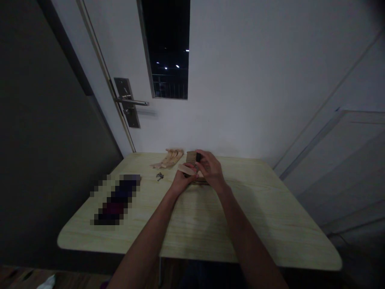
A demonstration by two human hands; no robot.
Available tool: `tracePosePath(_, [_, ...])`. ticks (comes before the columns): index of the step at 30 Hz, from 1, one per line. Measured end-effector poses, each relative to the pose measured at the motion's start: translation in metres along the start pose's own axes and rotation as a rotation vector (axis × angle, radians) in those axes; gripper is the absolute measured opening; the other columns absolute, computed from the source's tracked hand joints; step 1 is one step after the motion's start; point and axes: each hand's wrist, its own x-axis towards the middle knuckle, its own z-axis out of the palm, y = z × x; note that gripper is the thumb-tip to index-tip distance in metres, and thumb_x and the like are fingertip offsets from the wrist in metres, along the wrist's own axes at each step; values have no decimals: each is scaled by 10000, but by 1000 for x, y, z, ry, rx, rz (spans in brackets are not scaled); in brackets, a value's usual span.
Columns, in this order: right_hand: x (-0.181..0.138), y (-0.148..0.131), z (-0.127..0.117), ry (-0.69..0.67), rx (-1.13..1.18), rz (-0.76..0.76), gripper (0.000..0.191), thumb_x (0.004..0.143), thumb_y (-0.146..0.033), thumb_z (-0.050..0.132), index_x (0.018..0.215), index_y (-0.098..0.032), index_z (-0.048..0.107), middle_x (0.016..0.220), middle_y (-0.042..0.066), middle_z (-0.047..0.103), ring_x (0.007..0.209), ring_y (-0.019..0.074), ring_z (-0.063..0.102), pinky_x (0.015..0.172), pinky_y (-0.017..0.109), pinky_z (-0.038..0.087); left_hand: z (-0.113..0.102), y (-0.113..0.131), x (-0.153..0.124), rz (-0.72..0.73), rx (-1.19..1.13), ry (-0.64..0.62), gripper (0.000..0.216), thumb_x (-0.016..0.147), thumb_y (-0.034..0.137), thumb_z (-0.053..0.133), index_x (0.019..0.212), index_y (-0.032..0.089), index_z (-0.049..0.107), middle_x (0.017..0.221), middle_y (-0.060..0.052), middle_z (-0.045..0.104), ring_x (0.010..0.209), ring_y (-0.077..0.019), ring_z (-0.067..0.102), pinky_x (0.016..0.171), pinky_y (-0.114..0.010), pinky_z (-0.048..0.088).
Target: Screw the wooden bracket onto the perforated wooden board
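Observation:
Both my hands meet over the far middle of the table. My left hand (180,183) is closed around a pale, flat wooden piece (186,170) with a rounded end. My right hand (213,168) has its fingers bent around a small black object (198,157), held just above that piece. Something thin shows between the fingertips of the two hands, too small to make out. Behind and beneath the hands lies a brown, cardboard-like thing (191,156), mostly covered by them.
Several curved wooden pieces (173,157) lie at the table's back edge, seemingly in clear plastic. Left of my hands sits a small heap of metal hardware (160,176). A dark, pixelated item (120,200) lies on the table's (204,237) left. Behind stands a white door with a handle (132,102).

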Motion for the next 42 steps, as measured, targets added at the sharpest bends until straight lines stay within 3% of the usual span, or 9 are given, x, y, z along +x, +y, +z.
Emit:
tracePosePath(9, [-2, 3, 0, -45, 99, 33, 409, 878, -267, 470, 1286, -285, 473, 1262, 56, 557, 1048, 203, 589, 867, 389, 534, 0, 2, -1, -30, -8, 11, 439, 571, 316, 806, 877, 176, 523, 819, -7, 595, 742, -147, 567, 695, -265, 445])
tracePosePath(15, [0, 3, 0, -29, 46, 69, 403, 850, -298, 535, 1251, -273, 504, 1168, 68, 596, 888, 190, 615, 813, 386, 549, 1, 4, -1, -23, -2, 7, 420, 576, 312, 798, 863, 175, 524, 810, -3, 596, 738, -147, 566, 685, -263, 440])
tracePosePath(22, [0, -2, -2, -19, -7, 8, 406, 836, -268, 552, 1240, -279, 519, 1144, 64, 591, 991, 209, 572, 862, 410, 521, -1, -4, 0, -12, -19, -11, 409, 605, 284, 786, 892, 181, 512, 851, -7, 601, 775, -150, 575, 725, -271, 446])
tracePosePath(28, [-1, 4, 0, -29, 44, 13, 448, 870, -261, 462, 1318, -279, 446, 1272, 71, 545, 1013, 201, 590, 800, 370, 555, -1, -3, 1, -30, -26, 12, 435, 570, 300, 806, 883, 181, 529, 839, -2, 603, 759, -144, 573, 714, -264, 447])
tracePosePath(33, [0, 4, 0, -32, 45, 31, 433, 856, -273, 502, 1288, -291, 483, 1230, 63, 572, 920, 189, 611, 762, 355, 565, -1, 1, 0, -7, 6, -2, 407, 582, 300, 797, 868, 175, 535, 830, -3, 602, 755, -142, 568, 701, -258, 442])
tracePosePath(38, [0, 2, 0, -20, 67, 93, 464, 815, -293, 588, 1270, -284, 499, 1063, 60, 614, 765, 162, 592, 685, 325, 563, -1, 0, 0, -9, 26, 13, 414, 586, 297, 794, 883, 178, 532, 841, -7, 612, 771, -149, 573, 719, -265, 442])
tracePosePath(42, [0, 0, -1, -22, 3, 38, 429, 825, -279, 574, 1250, -294, 518, 1116, 56, 607, 866, 185, 596, 780, 365, 543, -1, -2, 1, -23, 9, 11, 437, 575, 295, 801, 893, 182, 524, 853, -13, 615, 777, -156, 577, 724, -276, 447])
